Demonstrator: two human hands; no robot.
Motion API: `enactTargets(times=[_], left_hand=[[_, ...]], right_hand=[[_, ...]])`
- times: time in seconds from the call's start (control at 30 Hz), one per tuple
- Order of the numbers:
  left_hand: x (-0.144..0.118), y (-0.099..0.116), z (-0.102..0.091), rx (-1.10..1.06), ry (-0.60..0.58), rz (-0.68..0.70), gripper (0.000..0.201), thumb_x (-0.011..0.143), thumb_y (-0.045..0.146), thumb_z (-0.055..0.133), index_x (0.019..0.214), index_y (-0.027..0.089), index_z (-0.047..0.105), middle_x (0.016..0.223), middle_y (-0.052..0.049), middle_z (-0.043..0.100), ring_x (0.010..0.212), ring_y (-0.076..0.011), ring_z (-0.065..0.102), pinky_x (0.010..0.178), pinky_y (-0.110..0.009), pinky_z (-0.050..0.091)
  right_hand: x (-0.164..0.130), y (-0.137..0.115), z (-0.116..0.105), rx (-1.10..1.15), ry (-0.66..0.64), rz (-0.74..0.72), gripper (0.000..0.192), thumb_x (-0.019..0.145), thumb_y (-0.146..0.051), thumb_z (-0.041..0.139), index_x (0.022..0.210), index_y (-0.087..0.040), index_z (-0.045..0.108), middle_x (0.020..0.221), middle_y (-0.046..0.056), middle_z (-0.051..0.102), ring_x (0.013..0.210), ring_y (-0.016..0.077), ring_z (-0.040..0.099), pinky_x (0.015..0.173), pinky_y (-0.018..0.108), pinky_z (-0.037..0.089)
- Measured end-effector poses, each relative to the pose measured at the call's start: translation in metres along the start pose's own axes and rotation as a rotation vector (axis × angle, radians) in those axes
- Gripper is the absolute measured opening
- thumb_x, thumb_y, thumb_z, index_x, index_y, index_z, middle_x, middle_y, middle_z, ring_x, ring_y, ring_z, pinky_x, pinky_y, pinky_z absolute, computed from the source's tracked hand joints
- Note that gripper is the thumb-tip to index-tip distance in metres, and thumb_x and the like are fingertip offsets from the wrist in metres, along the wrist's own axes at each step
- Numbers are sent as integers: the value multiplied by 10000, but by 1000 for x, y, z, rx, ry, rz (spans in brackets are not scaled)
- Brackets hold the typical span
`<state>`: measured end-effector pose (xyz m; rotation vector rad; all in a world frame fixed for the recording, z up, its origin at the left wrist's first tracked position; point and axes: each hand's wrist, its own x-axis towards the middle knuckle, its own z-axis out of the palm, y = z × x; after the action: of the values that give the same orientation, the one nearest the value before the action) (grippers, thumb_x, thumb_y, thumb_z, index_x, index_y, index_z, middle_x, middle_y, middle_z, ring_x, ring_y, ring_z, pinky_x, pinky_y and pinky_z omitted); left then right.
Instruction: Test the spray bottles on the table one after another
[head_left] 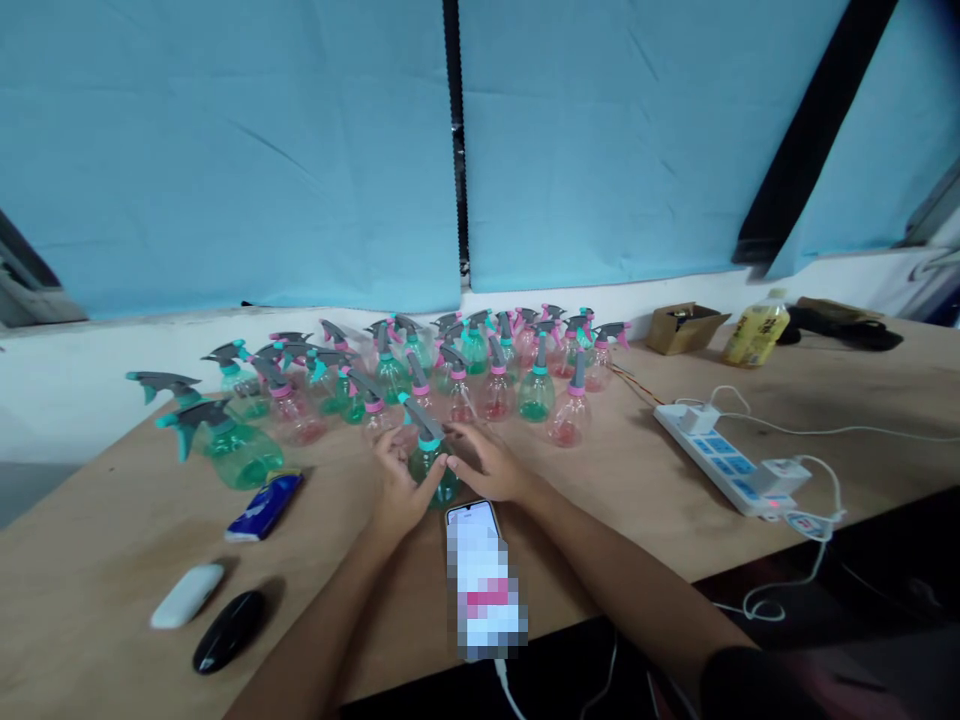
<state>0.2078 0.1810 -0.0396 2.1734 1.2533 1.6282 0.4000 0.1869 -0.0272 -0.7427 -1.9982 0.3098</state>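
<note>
Green and clear, the spray bottle (431,462) stands on the worktop (615,480) by a phone (480,570), left hand (396,487) and right hand (491,465) each in a loose grip around its sides.

Green-tinted clear spray bottle (431,470) with grey trigger and teal collar, near centre. Far behind, clustered bottles (450,375) tinted green or pink, collars teal or pink. Tan wooden table (112,560). Near left, blue packet (265,506), white case (187,595), black case (229,630). Right, white power strip (724,460) with blue sockets; far right, yellow bottle (756,330), brown box (684,327). Blue curtains (225,150) beyond.
</note>
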Motion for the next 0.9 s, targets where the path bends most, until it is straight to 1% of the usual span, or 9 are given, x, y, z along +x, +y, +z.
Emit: enactTargets(times=[0.1, 0.23, 0.3, 0.47, 0.6, 0.67, 0.73, 0.83, 0.9], left_hand=[[0, 2, 3, -53, -74, -73, 601, 873, 381, 601, 1338, 220, 257, 1202, -108, 474, 1030, -206, 540, 915, -397, 458], [-1, -3, 5, -80, -232, -166, 414, 919, 423, 514, 1271, 227, 418, 1138, -73, 522, 1039, -217, 526, 978, -422, 411], [-1, -4, 5, -96, -266, -187, 364, 928, 442, 487, 1224, 229, 485, 1130, -71, 531, 1095, -233, 509, 1015, -430, 380], [-1, -2, 6, -126, -318, -215, 349, 941, 442, 462, 1224, 245, 515, 1161, -73, 516, 1175, -241, 458, 1075, -442, 315], [-3, -6, 9, -249, -345, -296, 425, 928, 444, 487, 1297, 235, 464, 1126, -69, 538, 1061, -218, 513, 982, -401, 404], [-4, -8, 11, -309, -355, -335, 498, 910, 435, 526, 1351, 239, 402, 1118, -63, 550, 976, -196, 538, 907, -373, 449], [-5, -10, 13, -311, -349, -345, 549, 877, 426, 584, 1357, 242, 390, 1128, -60, 555, 939, -181, 546, 865, -347, 463], [-4, -12, 13, -275, -307, -359, 469, 865, 431, 595, 1274, 233, 477, 1091, -50, 582, 919, -175, 557, 827, -313, 462], [-2, -15, 12, -269, -306, -391, 349, 878, 450, 558, 1139, 218, 566, 979, -34, 608, 835, -167, 566, 740, -281, 465]], right_hand=[[1, 4, 1, 46, -14, 9, 497, 923, -364, 527, 1392, -257, 402, 1355, 84, 533, 1254, 237, 486, 1057, 422, 370], [0, 7, -1, 146, -33, 18, 524, 913, -355, 550, 1404, -255, 395, 1357, 88, 531, 1254, 246, 488, 1064, 428, 368], [0, 7, -1, 188, -32, 38, 516, 905, -352, 564, 1386, -248, 413, 1342, 90, 543, 1237, 248, 500, 1055, 426, 375], [4, 7, 4, 264, 42, 114, 320, 896, -361, 565, 1181, -215, 555, 1146, 72, 634, 1059, 215, 590, 946, 369, 444], [9, 6, 5, 232, 151, 206, 291, 817, -398, 643, 1019, -197, 580, 1015, 48, 651, 921, 194, 610, 842, 324, 469], [11, 7, 5, 207, 179, 242, 266, 806, -386, 637, 979, -192, 583, 947, 34, 653, 864, 182, 606, 795, 304, 471], [12, 10, 5, 191, 213, 272, 223, 796, -345, 620, 949, -186, 588, 860, 13, 644, 789, 165, 595, 739, 281, 467], [13, 20, 5, 219, 297, 327, 172, 748, -271, 618, 896, -184, 613, 772, -10, 631, 713, 149, 583, 689, 265, 464], [13, 28, 4, 294, 329, 347, 131, 740, -257, 615, 849, -188, 640, 749, -11, 639, 697, 148, 593, 688, 269, 472]])
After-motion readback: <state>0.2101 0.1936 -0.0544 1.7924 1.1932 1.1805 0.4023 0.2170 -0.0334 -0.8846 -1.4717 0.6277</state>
